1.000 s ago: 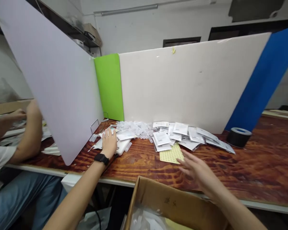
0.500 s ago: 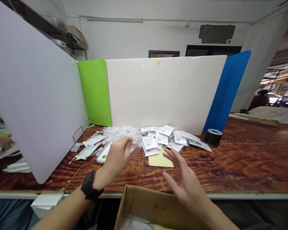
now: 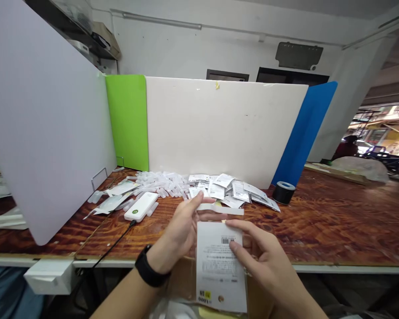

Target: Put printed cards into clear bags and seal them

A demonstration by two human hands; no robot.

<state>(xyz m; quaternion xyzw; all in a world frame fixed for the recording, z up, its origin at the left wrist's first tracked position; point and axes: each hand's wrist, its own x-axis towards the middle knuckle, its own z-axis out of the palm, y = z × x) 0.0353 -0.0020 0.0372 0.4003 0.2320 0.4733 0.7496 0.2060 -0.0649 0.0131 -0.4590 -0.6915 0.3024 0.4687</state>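
A white printed packet (image 3: 221, 266) in clear plastic hangs upside down before me, above the cardboard box. My left hand (image 3: 182, 228) holds it at its upper left, with the thumb up and fingers behind it. A pale strip (image 3: 221, 209), seemingly the bag's top edge, crosses above the packet beside the left thumb. My right hand (image 3: 266, 252) grips the right side, thumb on the printed face near the barcode and other fingers partly behind. At the right index fingertip, a tiny yellowish piece (image 3: 224, 221), perhaps a sticker, touches the packet's upper edge.
Flat silvery packets (image 3: 224, 180) and clear plastic tubes (image 3: 168, 182) lie piled against a white divider (image 3: 219, 128). A white power bank (image 3: 141, 206) with a black cable sits left, and a black tape roll (image 3: 283, 192) right. The open cardboard box (image 3: 182, 281) is below the table edge.
The printed packet is now held between both hands; before, the left hand was blurred near the piles and the right was open. Both hands have come closer together over the box.
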